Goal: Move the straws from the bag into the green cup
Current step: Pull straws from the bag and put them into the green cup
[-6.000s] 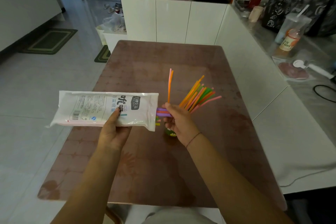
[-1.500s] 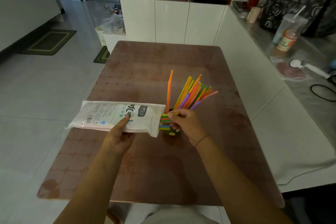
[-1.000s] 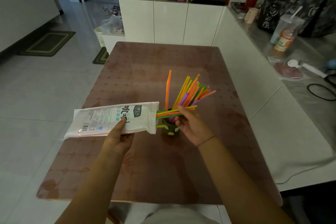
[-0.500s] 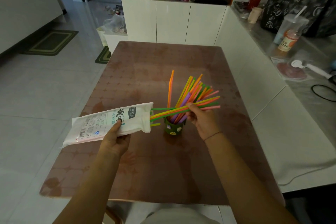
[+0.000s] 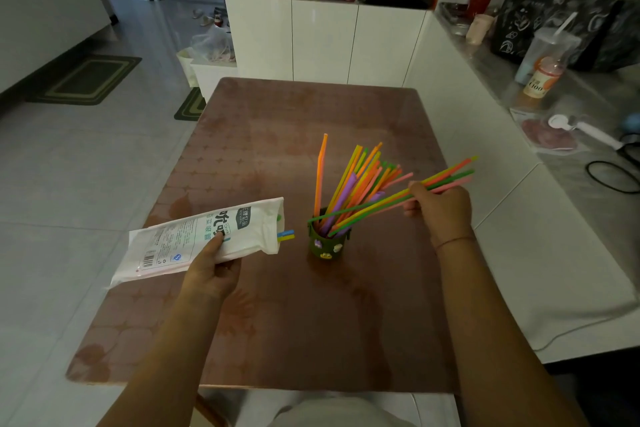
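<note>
A small green cup [image 5: 326,243] stands on the brown table [image 5: 277,322], filled with several colourful straws [image 5: 353,180] fanning up and to the right. My right hand [image 5: 440,208], to the right of the cup, grips a small bundle of straws [image 5: 388,199] lying almost level, their left ends over the cup's mouth. My left hand [image 5: 211,267] holds the white straw bag [image 5: 204,239] left of the cup, its open end facing the cup. A blue and a yellow straw tip [image 5: 286,236] poke out of the bag.
White cabinets [image 5: 322,38] stand behind the table. A white counter [image 5: 540,253] runs along the right, with a drink cup [image 5: 543,59], dark bags, a white tool and a black cable. Tiled floor with mats lies to the left.
My right hand has drawn the bundle of straws fully out of the bag and moved right. The bag has tilted slightly and stays in my left hand.
</note>
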